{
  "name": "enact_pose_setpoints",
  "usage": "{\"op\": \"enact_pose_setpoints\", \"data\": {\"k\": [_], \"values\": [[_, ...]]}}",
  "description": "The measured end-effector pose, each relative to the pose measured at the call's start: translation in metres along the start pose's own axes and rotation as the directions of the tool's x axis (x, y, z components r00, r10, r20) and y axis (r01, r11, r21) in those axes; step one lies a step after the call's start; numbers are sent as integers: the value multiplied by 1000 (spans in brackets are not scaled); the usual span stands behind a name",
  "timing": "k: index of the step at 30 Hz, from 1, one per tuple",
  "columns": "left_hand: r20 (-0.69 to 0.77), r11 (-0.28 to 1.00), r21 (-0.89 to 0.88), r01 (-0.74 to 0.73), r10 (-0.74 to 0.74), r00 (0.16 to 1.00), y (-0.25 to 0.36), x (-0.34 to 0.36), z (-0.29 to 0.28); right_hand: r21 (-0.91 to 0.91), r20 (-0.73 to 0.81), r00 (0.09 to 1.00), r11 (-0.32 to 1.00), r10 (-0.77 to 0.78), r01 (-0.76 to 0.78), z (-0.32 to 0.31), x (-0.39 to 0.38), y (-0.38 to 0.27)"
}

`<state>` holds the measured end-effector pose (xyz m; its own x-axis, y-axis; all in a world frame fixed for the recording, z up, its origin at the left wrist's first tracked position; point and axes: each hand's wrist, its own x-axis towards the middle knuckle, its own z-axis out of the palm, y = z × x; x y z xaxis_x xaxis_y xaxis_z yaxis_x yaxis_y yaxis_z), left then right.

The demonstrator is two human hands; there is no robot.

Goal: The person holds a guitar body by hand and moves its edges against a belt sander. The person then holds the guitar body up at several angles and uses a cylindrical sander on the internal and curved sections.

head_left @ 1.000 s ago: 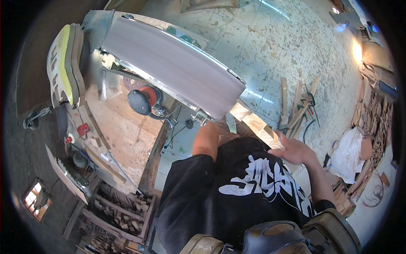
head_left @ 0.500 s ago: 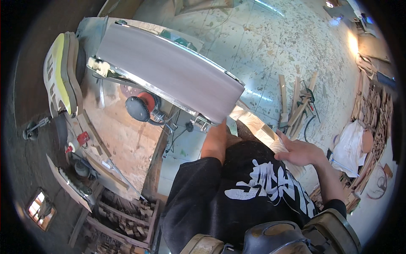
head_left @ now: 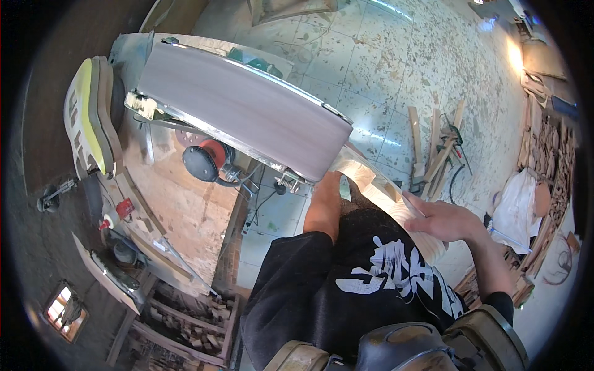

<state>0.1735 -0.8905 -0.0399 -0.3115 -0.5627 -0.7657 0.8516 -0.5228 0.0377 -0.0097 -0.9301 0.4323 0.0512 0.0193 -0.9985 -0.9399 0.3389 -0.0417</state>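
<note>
A long pale piece of wood (head_left: pixel 402 213) with a curved, shaped outline lies slantwise in front of my body. Its far end meets the rounded end of a large belt sander (head_left: pixel 247 111) with a wide grey belt. My left hand (head_left: pixel 328 183) is closed at that far end, close under the belt's end; most of its fingers are hidden. Farther back along the wood, my right hand (head_left: pixel 440 220) grips it, thumb and fingers on either side.
Left of the sander, a workbench (head_left: pixel 179 204) bears a random orbital sander (head_left: pixel 207 161), a red-and-white bottle (head_left: pixel 116 213) and wooden strips. Wooden offcuts fill a crate (head_left: pixel 185 321) below. Wood strips (head_left: pixel 436 148) stand on the tiled floor at right, near a white sack (head_left: pixel 515 210).
The wood's far end and my left hand show more fully from under the belt's end. The wood has shifted slightly, with both hands still on it. The whole view has tilted a little.
</note>
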Motion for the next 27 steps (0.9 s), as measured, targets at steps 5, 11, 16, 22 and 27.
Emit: {"op": "enact_pose_setpoints", "data": {"k": [5, 11, 16, 22, 27], "values": [[9, 1000, 13, 4, -4, 1000, -3, 6, 1, 98, 24, 1000, 995, 5, -7, -11, -18, -19], [35, 1000, 21, 22, -23, 999, -14, 13, 6, 158, -33, 996, 984, -79, 83, -4, -4, -12], [57, 1000, 15, 16, -17, 998, -24, 16, 9, 197, -105, 984, 967, -146, 164, 24, 19, 41], [112, 1000, -9, -1, 2, 994, -42, 20, 23, 327, -249, 950, 907, -189, 266, 76, 25, 102], [141, 999, -45, -14, 20, 990, -49, 18, 39, 591, -180, 977, 780, -118, 203, 98, 20, 134]]}}
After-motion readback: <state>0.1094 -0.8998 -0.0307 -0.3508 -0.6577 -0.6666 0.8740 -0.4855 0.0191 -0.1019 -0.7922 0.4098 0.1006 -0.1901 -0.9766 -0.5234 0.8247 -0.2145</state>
